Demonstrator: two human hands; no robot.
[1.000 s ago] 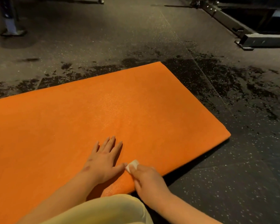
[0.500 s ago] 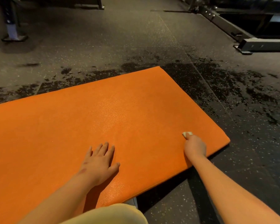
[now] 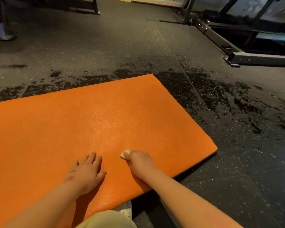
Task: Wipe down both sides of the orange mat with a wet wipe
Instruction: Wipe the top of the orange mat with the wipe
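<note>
Trouser fabric (image 3: 105, 218) shows at the bottom edge. Just ahead, the left hand (image 3: 87, 171) lies flat with straight fingers, pressing the orange mat (image 3: 105, 112), which is spread on the speckled rubber floor (image 3: 105, 46). Beside it the right hand (image 3: 139, 162) curls round a small balled wet wipe (image 3: 125, 153) that touches the mat. So small a wad may skip strips or dry out, and the mat could slide if the bracing hand lifts. Farther off, dark wet patches (image 3: 220, 104) could dirty a cleaned face once the mat is flipped.
</note>
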